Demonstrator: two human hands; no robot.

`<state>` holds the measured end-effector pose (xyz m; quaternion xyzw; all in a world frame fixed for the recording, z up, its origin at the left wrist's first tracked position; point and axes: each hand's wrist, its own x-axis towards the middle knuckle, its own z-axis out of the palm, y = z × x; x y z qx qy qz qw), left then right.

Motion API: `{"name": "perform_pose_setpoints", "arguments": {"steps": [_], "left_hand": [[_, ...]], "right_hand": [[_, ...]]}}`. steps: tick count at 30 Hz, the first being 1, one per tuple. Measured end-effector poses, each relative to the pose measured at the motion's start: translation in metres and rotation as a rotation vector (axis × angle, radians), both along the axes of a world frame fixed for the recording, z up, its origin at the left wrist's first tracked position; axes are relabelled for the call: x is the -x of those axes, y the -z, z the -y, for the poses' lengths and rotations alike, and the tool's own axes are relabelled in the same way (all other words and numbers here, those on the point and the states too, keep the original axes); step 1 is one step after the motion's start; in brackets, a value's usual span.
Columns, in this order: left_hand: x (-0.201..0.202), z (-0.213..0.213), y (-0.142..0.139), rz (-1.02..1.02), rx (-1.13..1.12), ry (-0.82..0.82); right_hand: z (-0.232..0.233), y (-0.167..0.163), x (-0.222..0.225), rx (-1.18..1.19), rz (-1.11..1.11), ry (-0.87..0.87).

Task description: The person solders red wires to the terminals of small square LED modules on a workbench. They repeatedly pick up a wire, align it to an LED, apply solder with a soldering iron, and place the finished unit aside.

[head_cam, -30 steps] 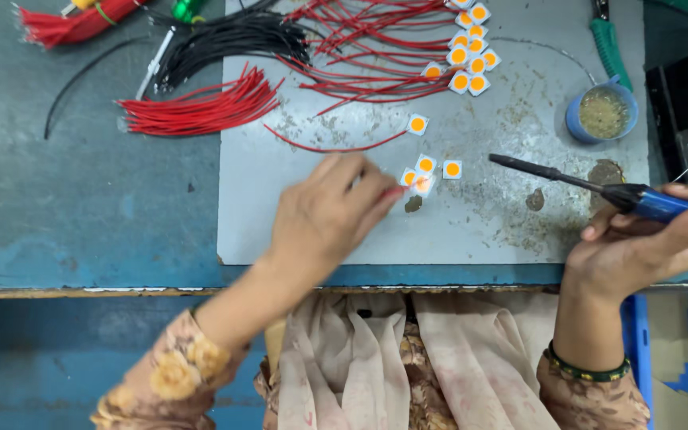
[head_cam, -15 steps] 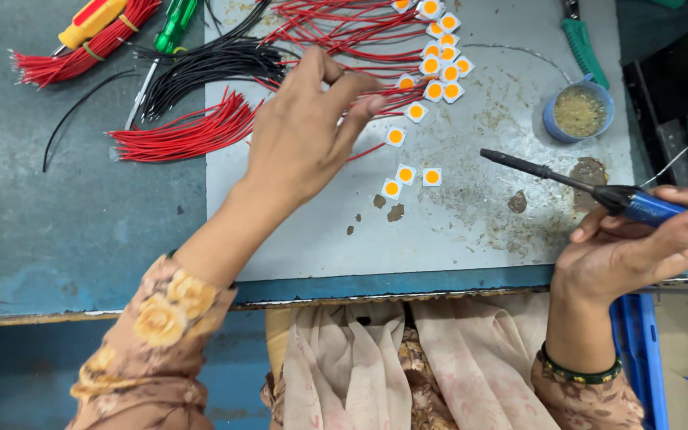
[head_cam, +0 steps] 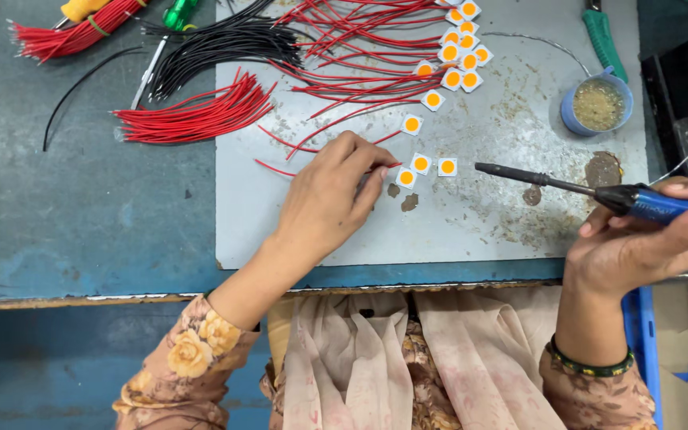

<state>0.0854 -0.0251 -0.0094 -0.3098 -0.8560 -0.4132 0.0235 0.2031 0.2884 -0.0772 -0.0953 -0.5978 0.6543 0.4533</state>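
Left hand [head_cam: 330,191] pinching a red wire [head_cam: 324,171] on the grey work mat [head_cam: 471,231], fingertips just beside three square LED chips [head_cam: 421,164], right hand [head_cam: 639,243] gripping a blue soldering iron [head_cam: 599,191] over the mat's right edge, bare mat between iron tip and chips, flux cup [head_cam: 596,103] near the mat's upper right corner.
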Motion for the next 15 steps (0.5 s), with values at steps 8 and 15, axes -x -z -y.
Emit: {"name": "perform_pose_setpoints", "arguments": {"steps": [8, 15], "left_hand": [[-0.001, -0.010, 0.006, -0.100, 0.100, -0.003], [0.007, -0.011, 0.004, -0.158, 0.175, 0.080]], "right_hand": [[0.015, -0.006, 0.018, -0.130, 0.025, 0.029], [0.011, -0.003, 0.015, -0.122, 0.018, 0.006]]}}
